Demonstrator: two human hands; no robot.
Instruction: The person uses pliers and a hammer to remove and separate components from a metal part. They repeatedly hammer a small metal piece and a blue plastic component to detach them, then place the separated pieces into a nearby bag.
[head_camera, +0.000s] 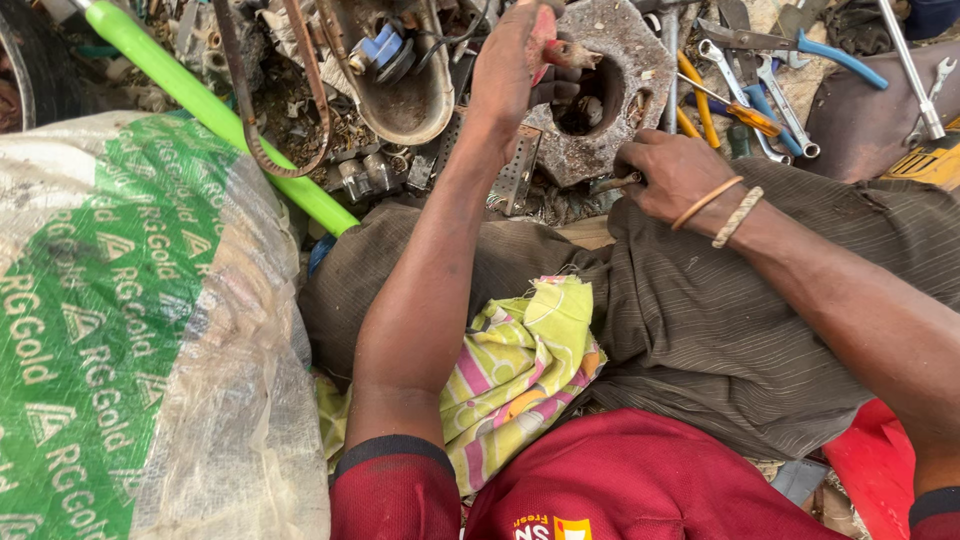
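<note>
My left hand reaches forward and grips a red-handled tool over a rough grey metal casting with a round hole in its middle. The tool's tip points toward that hole. My right hand rests by the casting's near edge, closed on a small metal rod. Two bangles circle my right wrist. Both forearms stretch out over my lap in dark striped trousers.
A bulging white and green woven sack fills the left. A bright green pipe runs diagonally beside it. Spanners and pliers lie at the upper right. A rusty bowl-shaped part and scrap pieces sit ahead. A striped cloth lies in my lap.
</note>
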